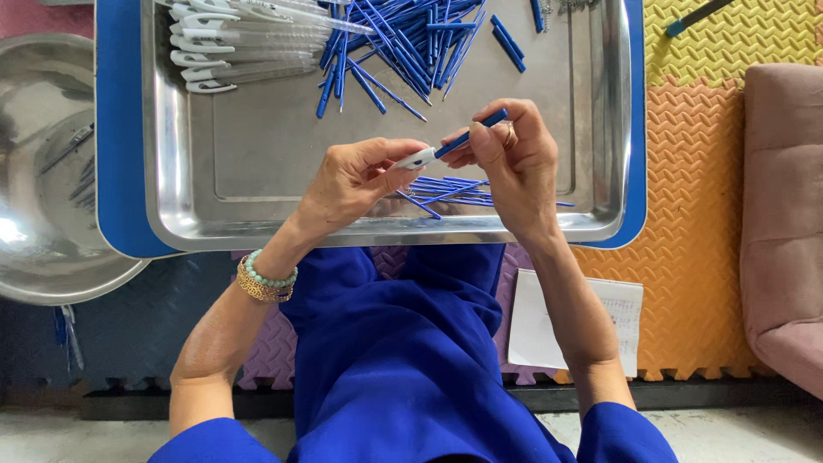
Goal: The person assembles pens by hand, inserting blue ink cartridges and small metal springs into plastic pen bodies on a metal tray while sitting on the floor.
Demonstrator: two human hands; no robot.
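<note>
Over a steel tray (257, 154), my left hand (356, 180) pinches a small white pen cap (417, 159). My right hand (510, 159) holds a thin blue pen part (471, 135) whose tip meets the white cap. Both hands hover just above the tray's near edge. Under them lies a small bunch of thin blue refills (446, 190). A heap of blue pen parts (403, 43) sits at the tray's far side, with several clear pen barrels with white clips (231, 51) to its left.
The tray rests on a blue board (120, 154). A large steel bowl (43, 214) stands at the left. Foam floor mats (703, 171), a pink cushion (784, 214) at the right, and a sheet of paper (536, 326) by my knee surround it.
</note>
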